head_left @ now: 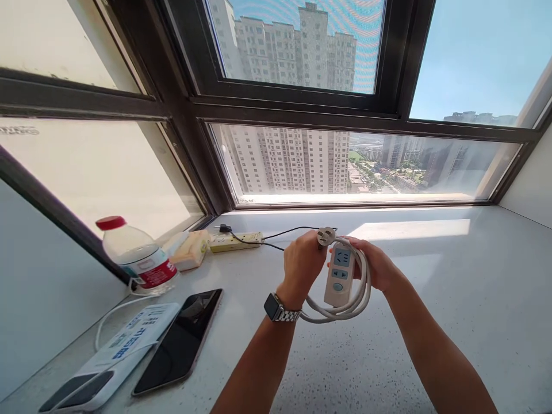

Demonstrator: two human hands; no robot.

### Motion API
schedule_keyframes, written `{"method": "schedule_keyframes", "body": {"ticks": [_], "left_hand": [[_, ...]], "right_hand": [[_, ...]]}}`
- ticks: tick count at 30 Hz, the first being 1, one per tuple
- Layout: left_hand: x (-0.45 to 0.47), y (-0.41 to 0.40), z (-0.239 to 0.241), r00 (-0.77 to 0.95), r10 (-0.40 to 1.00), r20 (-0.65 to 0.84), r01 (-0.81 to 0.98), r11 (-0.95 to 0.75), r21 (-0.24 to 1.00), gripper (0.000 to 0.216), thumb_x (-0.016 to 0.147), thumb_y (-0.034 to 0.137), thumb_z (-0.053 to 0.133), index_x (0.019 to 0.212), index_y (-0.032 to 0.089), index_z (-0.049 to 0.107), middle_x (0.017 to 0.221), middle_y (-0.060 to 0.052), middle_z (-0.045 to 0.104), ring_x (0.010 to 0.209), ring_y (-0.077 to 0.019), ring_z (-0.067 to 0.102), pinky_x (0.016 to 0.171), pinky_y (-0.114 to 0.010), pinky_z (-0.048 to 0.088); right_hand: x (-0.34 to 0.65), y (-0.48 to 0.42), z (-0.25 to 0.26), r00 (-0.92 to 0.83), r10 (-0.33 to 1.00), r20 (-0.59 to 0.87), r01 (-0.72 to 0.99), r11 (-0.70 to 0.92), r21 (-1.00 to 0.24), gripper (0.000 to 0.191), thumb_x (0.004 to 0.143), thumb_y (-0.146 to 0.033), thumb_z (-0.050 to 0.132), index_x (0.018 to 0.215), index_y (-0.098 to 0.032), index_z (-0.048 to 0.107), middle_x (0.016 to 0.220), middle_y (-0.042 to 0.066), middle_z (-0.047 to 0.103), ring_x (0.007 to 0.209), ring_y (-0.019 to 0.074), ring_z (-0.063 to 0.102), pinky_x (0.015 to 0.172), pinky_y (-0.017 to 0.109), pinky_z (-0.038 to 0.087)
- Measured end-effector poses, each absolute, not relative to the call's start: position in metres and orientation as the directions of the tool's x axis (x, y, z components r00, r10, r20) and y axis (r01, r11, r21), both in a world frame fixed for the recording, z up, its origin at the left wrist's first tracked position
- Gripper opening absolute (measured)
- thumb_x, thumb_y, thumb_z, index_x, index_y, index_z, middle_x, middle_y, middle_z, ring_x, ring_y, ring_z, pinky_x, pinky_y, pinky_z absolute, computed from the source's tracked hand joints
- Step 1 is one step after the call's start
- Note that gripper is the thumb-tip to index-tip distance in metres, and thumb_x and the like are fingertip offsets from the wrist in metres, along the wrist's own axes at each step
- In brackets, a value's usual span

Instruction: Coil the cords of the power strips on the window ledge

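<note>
A white power strip [338, 279] is held up over the sill, its socket face with blue panels turned toward me. Its cord [364, 282] is coiled in loops around it. My left hand [304, 261], with a watch on the wrist, is closed round the cord's plug end, and the plug [326, 236] pokes out above the fist with its prongs up. On the other side, my right hand [375, 261] grips the power strip and the cord loops from the right. Its fingers are partly hidden behind the strip.
At the left stand a plastic bottle with a red cap [142, 256] and a tissue pack [190, 250]. Near them lie a yellowish power strip [235, 241] with a black plug [225, 229], a black tablet [183, 339] and a white box [121, 351]. Windows rise behind the white sill [466, 299].
</note>
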State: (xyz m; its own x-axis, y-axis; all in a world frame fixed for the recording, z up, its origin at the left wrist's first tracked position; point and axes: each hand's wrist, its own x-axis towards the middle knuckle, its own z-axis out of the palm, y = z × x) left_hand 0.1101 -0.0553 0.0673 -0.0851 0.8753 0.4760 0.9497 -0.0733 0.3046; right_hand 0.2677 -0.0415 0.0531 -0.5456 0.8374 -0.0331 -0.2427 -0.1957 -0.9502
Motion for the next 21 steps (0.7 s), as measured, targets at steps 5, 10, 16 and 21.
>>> {"method": "schedule_keyframes", "body": {"ticks": [5, 10, 16, 21], "left_hand": [[0.118, -0.053, 0.060, 0.016, 0.930, 0.368, 0.954, -0.124, 0.274, 0.023, 0.092, 0.027, 0.043, 0.086, 0.020, 0.065, 0.085, -0.009, 0.070, 0.078, -0.0234, 0.067, 0.055, -0.028, 0.033], [0.114, -0.041, 0.046, 0.118, 0.964, 0.239, 0.947, -0.182, 0.265, 0.021, 0.091, 0.022, 0.043, 0.095, 0.021, 0.064, 0.089, -0.008, 0.071, 0.084, -0.0247, 0.068, 0.059, -0.027, 0.040], [0.120, -0.039, 0.036, 0.141, 0.981, 0.133, 0.960, -0.169, 0.224, 0.023, 0.092, 0.024, 0.042, 0.106, 0.020, 0.059, 0.092, -0.010, 0.070, 0.086, -0.0258, 0.068, 0.064, -0.029, 0.046], [0.123, -0.035, 0.025, 0.168, 0.982, 0.083, 0.951, -0.184, 0.249, 0.024, 0.093, 0.023, 0.038, 0.108, 0.019, 0.057, 0.093, -0.010, 0.070, 0.086, -0.0238, 0.068, 0.067, -0.029, 0.048]], "right_hand": [[0.273, -0.036, 0.047, -0.519, 0.853, -0.047, -0.170, -0.157, -0.973, 0.047, 0.074, -0.049, 0.069, 0.108, -0.018, 0.059, 0.081, 0.004, 0.065, 0.068, 0.0171, 0.063, 0.055, 0.026, 0.050], [0.268, -0.030, 0.035, -0.526, 0.847, -0.084, -0.138, -0.183, -0.973, 0.065, 0.064, -0.042, 0.080, 0.119, -0.019, 0.053, 0.091, 0.004, 0.064, 0.072, 0.0169, 0.063, 0.056, 0.025, 0.050], [0.256, -0.026, 0.013, -0.448, 0.892, -0.069, -0.108, -0.131, -0.985, 0.069, 0.056, -0.046, 0.084, 0.113, -0.018, 0.055, 0.086, 0.001, 0.062, 0.072, 0.0153, 0.060, 0.059, 0.025, 0.049], [0.250, -0.019, -0.006, -0.393, 0.917, -0.071, -0.117, -0.126, -0.985, 0.052, 0.059, -0.047, 0.080, 0.094, -0.016, 0.057, 0.070, -0.003, 0.056, 0.059, 0.0113, 0.053, 0.053, 0.024, 0.045]]}}
